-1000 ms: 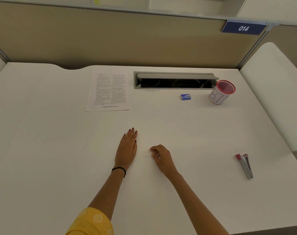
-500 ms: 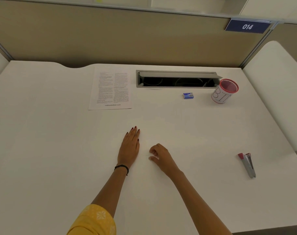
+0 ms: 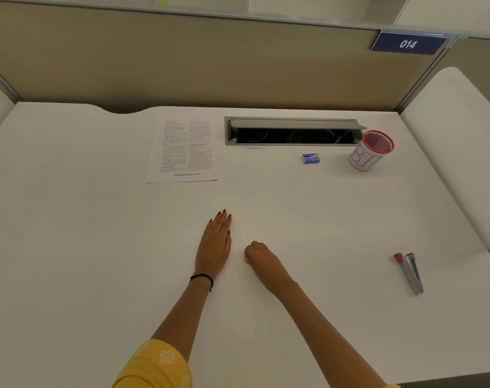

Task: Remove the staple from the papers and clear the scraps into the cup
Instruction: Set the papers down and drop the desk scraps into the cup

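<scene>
My left hand lies flat, palm down, on the white desk, holding nothing. Just to its right, my right hand is curled with thumb and fingertips pinched together on the desk. A tiny thin staple pokes out to the left of those fingertips. The printed papers lie flat at the back of the desk, far from both hands. The red-rimmed white cup marked "BIN" stands at the back right.
A grey stapler with a red end lies near the right edge. A small blue staple box sits left of the cup. An open cable tray is sunk into the desk at the back. Partition walls enclose the desk.
My right hand's fingers have curled in and closed at the staple on the desk. My left hand has stayed flat in the same place.
</scene>
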